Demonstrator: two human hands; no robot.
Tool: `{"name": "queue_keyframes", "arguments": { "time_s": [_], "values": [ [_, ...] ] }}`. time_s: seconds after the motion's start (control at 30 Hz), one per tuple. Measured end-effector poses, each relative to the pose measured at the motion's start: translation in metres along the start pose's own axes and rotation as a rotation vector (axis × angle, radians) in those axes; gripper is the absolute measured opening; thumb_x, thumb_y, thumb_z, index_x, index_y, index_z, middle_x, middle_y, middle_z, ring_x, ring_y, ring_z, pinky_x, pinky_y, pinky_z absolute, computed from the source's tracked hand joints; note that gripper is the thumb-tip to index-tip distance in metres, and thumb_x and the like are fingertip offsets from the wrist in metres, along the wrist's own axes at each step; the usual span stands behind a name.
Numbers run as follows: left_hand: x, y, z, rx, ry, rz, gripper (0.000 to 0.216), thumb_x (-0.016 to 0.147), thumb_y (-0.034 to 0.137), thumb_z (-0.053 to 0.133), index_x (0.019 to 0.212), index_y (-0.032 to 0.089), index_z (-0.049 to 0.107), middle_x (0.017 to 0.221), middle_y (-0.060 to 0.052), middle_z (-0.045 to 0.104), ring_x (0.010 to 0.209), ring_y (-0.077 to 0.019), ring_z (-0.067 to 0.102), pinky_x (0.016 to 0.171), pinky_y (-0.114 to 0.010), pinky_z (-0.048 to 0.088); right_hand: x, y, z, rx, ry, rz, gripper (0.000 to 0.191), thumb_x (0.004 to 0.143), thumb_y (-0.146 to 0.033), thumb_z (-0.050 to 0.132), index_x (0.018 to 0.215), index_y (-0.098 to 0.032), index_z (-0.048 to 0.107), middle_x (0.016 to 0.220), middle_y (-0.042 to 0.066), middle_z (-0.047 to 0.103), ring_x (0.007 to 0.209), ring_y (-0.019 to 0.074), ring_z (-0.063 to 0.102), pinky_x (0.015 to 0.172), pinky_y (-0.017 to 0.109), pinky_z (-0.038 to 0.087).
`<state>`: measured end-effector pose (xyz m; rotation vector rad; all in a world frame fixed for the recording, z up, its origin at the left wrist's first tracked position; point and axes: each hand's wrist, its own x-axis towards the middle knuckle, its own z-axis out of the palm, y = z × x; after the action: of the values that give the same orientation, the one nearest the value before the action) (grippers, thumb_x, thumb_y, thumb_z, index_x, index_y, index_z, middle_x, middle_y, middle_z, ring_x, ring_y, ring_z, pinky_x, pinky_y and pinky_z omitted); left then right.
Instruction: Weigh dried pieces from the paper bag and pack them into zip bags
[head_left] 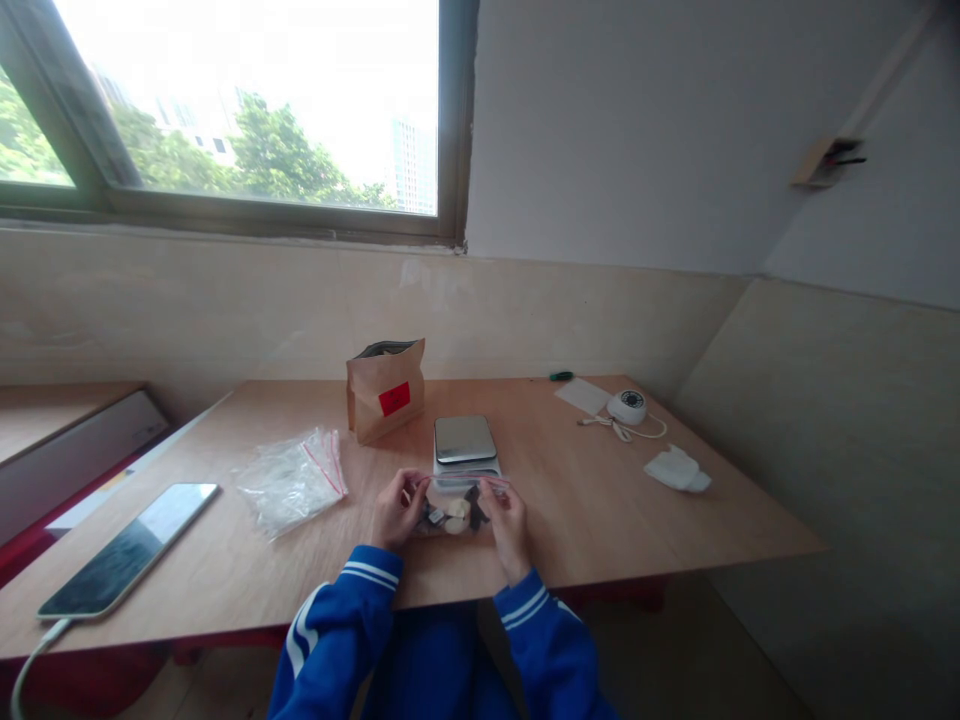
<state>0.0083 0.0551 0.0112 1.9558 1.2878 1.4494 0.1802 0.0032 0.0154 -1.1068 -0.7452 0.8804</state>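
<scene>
Head view. Both hands at the near middle of the wooden table (615,520), blue sleeves with white stripes. Left hand (396,510) pinches the left end of the top edge of a small zip bag (454,512), fingers curled in. Right hand (507,518) pinches the right end of the same edge, thumb and fingers closed on the seal strip. The small zip bag is held between the two hands, its bottom on or just above the table, cannot tell which. Inside are pale and dark lumps, too small to tell what.

Just beyond the bag, touching or nearly so, sits a digital scale (465,440) with a bare metal plate. Far left of the scale, a brown paper pouch (385,392) stands upright, top open, red label on its front. Left of the hands, a pile of clear zip bags (292,482) with red seal lines lies flat. Near left edge: a phone (131,548), screen up, cable plugged at its near end. Far right: a small white dome camera (628,405) with a white cord, a white sheet (583,395) beside it, a green pen (561,376) behind. A crumpled white cloth (677,470) lies nearer on the right.
</scene>
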Motion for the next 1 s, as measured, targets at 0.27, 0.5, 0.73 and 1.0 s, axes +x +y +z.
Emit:
{"name": "queue_keyframes", "arguments": {
  "time_s": [0.27,0.5,0.73,1.0],
  "values": [
    [0.0000,-0.0009,-0.0012,-0.002,-0.020,0.003,0.024,0.083,0.037,0.052,0.069,0.019,0.051,0.074,-0.002,0.070,0.050,-0.0092,0.052,0.047,-0.021,0.041,0.0021,0.0054,-0.0028,0.000,-0.017,-0.047,0.031,0.073,-0.042,0.069,0.088,-0.014,0.068,0.080,0.005,0.069,0.075,0.0173,0.063,0.067,0.028,0.050],
    [-0.0011,0.0046,-0.0034,0.036,-0.043,-0.012,0.022,0.084,0.040,0.051,0.077,0.019,0.053,0.057,0.004,0.058,0.044,-0.0087,0.047,0.044,-0.020,0.037,0.0001,0.0002,-0.0014,-0.007,-0.023,-0.023,0.031,0.074,-0.042,0.068,0.089,-0.015,0.066,0.082,0.005,0.069,0.077,0.0177,0.064,0.068,0.027,0.050],
    [-0.0002,0.0071,-0.0038,0.041,-0.102,0.061,0.023,0.084,0.041,0.050,0.083,0.019,0.057,0.056,0.004,0.055,0.046,-0.0086,0.048,0.048,-0.020,0.039,-0.0028,-0.0026,0.0007,-0.011,-0.088,0.053,0.040,0.071,-0.044,0.070,0.096,-0.013,0.066,0.089,0.008,0.070,0.082,0.0204,0.066,0.072,0.030,0.052],
    [-0.0029,0.0049,-0.0019,0.082,-0.062,0.109,0.018,0.085,0.036,0.050,0.080,0.019,0.055,0.055,0.005,0.053,0.044,-0.0079,0.047,0.046,-0.019,0.038,-0.0009,0.0002,0.0011,-0.071,-0.090,-0.039,0.031,0.072,-0.042,0.070,0.086,-0.014,0.068,0.081,0.007,0.070,0.076,0.0187,0.065,0.071,0.030,0.051]
  ]
}}
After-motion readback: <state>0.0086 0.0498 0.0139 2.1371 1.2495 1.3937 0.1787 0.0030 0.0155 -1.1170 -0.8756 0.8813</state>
